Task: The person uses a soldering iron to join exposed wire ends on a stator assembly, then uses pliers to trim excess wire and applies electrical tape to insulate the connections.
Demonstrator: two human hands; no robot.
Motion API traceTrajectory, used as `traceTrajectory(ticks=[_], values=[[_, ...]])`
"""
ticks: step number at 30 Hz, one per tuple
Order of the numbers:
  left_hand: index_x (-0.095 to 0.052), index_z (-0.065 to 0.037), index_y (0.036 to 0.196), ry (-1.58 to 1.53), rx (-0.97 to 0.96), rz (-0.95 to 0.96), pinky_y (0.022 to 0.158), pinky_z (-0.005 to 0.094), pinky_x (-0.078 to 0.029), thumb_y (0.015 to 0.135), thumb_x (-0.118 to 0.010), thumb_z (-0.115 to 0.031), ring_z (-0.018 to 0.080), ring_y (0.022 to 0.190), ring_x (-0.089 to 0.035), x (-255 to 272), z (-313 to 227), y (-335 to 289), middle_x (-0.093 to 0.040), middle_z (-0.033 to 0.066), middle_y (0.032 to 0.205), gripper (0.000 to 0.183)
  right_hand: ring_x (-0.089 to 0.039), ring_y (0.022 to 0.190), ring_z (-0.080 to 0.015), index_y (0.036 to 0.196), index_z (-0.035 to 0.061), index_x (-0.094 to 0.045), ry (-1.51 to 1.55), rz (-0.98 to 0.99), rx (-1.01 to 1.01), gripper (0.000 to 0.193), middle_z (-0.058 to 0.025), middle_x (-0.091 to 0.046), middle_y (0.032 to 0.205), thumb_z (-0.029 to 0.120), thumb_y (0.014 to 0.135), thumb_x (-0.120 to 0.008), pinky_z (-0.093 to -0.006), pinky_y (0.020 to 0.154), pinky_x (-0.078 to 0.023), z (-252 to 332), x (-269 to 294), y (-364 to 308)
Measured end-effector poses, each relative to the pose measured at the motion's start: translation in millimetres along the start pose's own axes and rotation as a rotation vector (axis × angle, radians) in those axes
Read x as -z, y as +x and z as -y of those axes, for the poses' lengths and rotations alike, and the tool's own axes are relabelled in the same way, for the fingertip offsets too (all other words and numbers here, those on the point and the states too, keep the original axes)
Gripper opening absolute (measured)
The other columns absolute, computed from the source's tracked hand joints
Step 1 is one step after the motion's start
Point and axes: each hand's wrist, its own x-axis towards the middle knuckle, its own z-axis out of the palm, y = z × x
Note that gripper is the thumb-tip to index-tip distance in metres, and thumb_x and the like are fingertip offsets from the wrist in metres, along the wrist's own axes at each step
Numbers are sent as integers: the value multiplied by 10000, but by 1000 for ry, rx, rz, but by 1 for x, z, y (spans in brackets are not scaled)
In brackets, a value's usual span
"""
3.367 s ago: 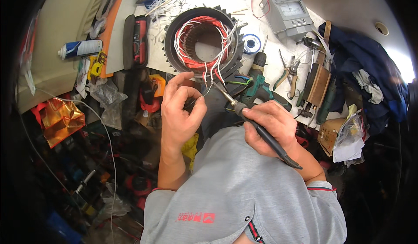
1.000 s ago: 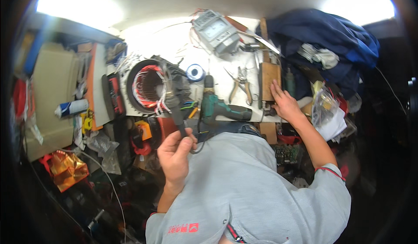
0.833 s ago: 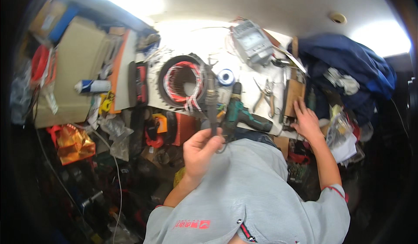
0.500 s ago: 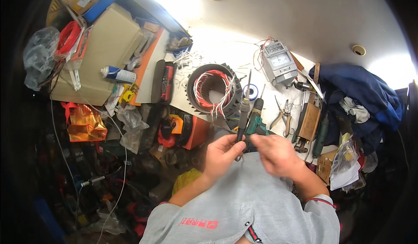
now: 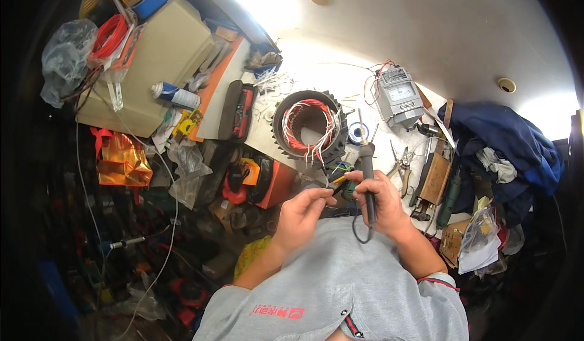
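Note:
My right hand (image 5: 384,202) is closed round the black handle of a soldering iron (image 5: 369,189), whose metal tip points away from me. A dark cord (image 5: 358,234) loops down from the handle's near end. My left hand (image 5: 302,216) is beside it, thumb and fingertips pressed together; a small dark piece shows at the fingertips, too small to name. Beyond my hands stands a round motor stator (image 5: 281,128) with red and white windings and loose white leads. A spool of solder wire (image 5: 357,133) lies right of it. A green power drill (image 5: 348,192) is partly hidden behind my hands.
At the back right stands a grey analog meter (image 5: 401,95) with red leads. Pliers (image 5: 406,180), a wooden block (image 5: 434,180) and a dark blue garment (image 5: 517,134) lie to the right. Left are a red multimeter (image 5: 244,109), a spray can (image 5: 176,95) and a beige casing (image 5: 164,55).
The soldering iron has passed from my left hand into my right and moved to the right. My left hand has let go of its handle. The whole view has shifted slightly.

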Motion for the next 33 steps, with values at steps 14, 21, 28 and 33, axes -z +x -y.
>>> traceTrajectory(ticks=[14, 21, 28, 33], values=[[-595, 58, 1053, -29, -220, 32, 811, 301, -593, 961, -640, 109, 183, 907, -728, 4, -3, -5, -726, 143, 942, 115, -709, 846, -283, 1062, 54, -566, 201, -4, 28, 343, -126, -705, 956, -90, 830, -774, -378, 743, -580, 14, -22, 3], [-705, 30, 930, 182, -277, -86, 587, 239, -457, 857, -752, 75, 96, 672, -600, 10, -11, -4, -681, 61, 839, 98, -676, 769, -275, 1029, 58, -609, 220, 11, 14, 331, -111, -705, 919, -138, 790, -728, -359, 678, -543, 20, -21, 3], [-739, -5, 909, 257, -163, -142, 566, 231, -396, 839, -788, 13, 63, 627, -514, 26, -8, 0, -613, 6, 775, 87, -685, 721, -273, 1100, 27, -650, 61, -84, 5, 363, -136, -722, 902, -79, 781, -788, -354, 639, -541, 9, -11, -5], [-739, 1, 946, 71, 0, -289, 582, 201, -370, 888, -773, 12, 28, 659, -466, 58, 17, 0, -579, -37, 811, 69, -706, 766, -287, 1366, -26, -609, -11, -132, 11, 590, -182, -727, 883, 444, 1013, -666, -370, 720, -561, 16, 20, -14]])
